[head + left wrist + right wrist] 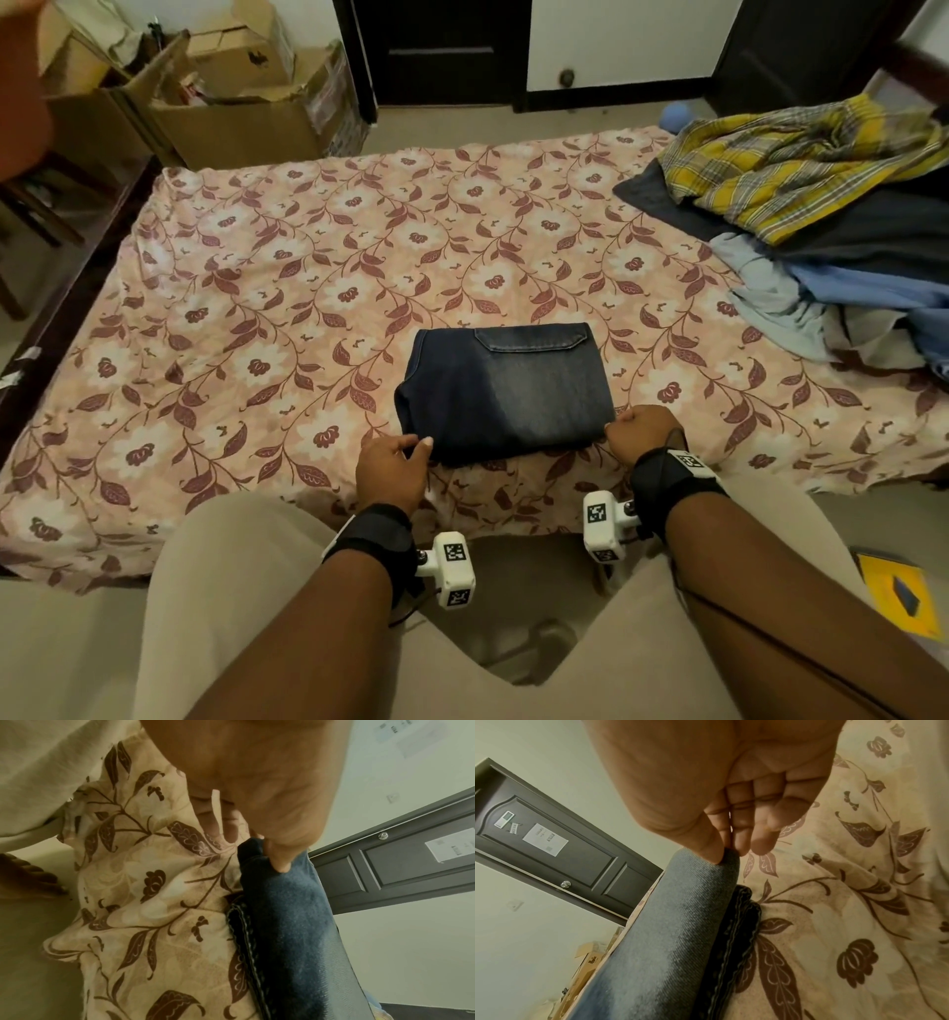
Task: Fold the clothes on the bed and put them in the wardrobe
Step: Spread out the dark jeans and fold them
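A folded pair of dark blue jeans (506, 390) lies near the front edge of the bed (257, 288), back pocket facing up. My left hand (395, 462) pinches the near left corner of the jeans (282, 912), thumb on top and fingers underneath. My right hand (637, 429) pinches the near right corner of the jeans (670, 923) the same way. A heap of unfolded clothes sits at the bed's right side, topped by a yellow checked shirt (801, 169) over dark and light blue garments (832, 293).
The bed has a pink floral sheet. Cardboard boxes (231, 92) stand beyond its far left corner. Dark doors (441, 46) are set in the far wall. A yellow object (898, 596) lies on the floor at my right.
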Tool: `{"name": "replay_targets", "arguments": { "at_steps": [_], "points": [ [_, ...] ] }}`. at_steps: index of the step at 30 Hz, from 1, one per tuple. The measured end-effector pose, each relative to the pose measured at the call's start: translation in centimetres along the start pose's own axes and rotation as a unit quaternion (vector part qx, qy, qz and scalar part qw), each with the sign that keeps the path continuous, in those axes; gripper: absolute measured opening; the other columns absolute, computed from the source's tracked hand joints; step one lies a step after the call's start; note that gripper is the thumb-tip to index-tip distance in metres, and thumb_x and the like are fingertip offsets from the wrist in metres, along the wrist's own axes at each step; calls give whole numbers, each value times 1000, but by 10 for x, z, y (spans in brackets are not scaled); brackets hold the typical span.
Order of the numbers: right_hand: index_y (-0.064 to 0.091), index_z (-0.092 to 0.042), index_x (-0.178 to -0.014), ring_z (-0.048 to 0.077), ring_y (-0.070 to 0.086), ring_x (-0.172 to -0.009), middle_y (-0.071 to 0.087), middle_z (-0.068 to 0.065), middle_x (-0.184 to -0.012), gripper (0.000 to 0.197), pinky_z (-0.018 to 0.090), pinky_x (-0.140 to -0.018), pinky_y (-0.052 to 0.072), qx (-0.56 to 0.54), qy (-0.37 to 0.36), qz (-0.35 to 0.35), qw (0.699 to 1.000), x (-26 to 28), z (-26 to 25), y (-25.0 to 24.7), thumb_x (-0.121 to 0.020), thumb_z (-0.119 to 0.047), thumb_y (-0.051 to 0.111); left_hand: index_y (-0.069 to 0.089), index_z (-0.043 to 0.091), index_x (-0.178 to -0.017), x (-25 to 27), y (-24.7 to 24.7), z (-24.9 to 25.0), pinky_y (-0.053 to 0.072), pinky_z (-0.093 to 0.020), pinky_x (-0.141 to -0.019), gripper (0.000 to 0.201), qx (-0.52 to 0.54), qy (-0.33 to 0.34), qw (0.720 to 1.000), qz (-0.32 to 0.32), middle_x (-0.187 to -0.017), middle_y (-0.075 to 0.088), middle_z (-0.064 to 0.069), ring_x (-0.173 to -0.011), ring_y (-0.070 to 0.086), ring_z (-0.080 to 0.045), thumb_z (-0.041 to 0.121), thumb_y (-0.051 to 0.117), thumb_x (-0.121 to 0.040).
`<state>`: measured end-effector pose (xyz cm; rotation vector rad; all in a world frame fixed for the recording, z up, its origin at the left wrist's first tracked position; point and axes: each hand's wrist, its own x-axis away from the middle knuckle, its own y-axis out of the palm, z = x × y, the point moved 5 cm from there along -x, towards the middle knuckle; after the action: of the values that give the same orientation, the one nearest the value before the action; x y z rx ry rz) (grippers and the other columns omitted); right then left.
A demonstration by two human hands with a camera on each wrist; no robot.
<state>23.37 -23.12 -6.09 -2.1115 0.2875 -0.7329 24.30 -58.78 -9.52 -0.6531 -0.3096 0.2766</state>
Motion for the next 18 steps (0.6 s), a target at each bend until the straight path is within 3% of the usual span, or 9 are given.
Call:
{"name": "replay_targets", "arguments": {
  "at_steps": [3,6,9,11,14,16,18],
  "points": [
    [58,-14,-59,20,46,-59,53,3,-62,26,29,-66,41,3,7,-7,1000,3,-2,-1,-84,-14,64,81,14,-108,0,-2,-8,46,-27,-90,23,19,-26,999,5,-112,75,-3,-101,65,-17,31,77,-93],
    [70,-9,-72,25,52,-67,62,9,-73,14,29,-69,45,-8,6,-8,1000,6,-3,-1,-84,-15,66,82,17,-100,-4,-6,-6,47,-35,-105,16,32,-13,999,31,-127,62,1,-115,59,-16,28,81,-89],
    [74,-7,-77,26,53,-69,71,15,-86,14,28,-69,45,-6,-1,-1,1000,7,-3,-4,-85,-16,66,76,24,-88,-2,-6,-5,52,-42,-104,4,60,-25,997,28,-130,60,-1,-112,63,-23,25,80,-90],
    [76,-5,-85,28,56,-75,74,14,-95,17,27,-72,44,3,-5,11,1000,7,-2,-7,-87,-19,65,73,21,-81,0,-7,-6,54,-40,-96,12,59,-23,997,47,-120,65,-3,-102,65,-24,23,76,-93],
    [77,-7,-97,32,66,-94,74,12,-104,21,26,-79,45,6,-10,14,1000,8,-1,-9,-89,-23,65,74,10,-77,1,2,-16,53,-30,-74,23,84,-56,995,7,-84,71,-9,-76,63,-21,19,71,-97],
    [77,-9,-95,32,67,-97,74,11,-103,19,28,-83,49,-7,-18,11,1000,9,-2,-10,-89,-24,68,74,10,-87,5,7,-19,53,-33,-78,19,142,-104,983,-43,-85,72,-8,-79,63,-23,24,69,-100],
    [77,-10,-96,32,66,-98,74,11,-102,18,29,-82,48,-6,-21,7,1000,10,-3,-13,-90,-24,68,73,14,-89,0,5,-16,54,-39,-85,16,164,-91,982,-36,-92,72,-8,-88,65,-26,25,69,-99]
  ]
}}
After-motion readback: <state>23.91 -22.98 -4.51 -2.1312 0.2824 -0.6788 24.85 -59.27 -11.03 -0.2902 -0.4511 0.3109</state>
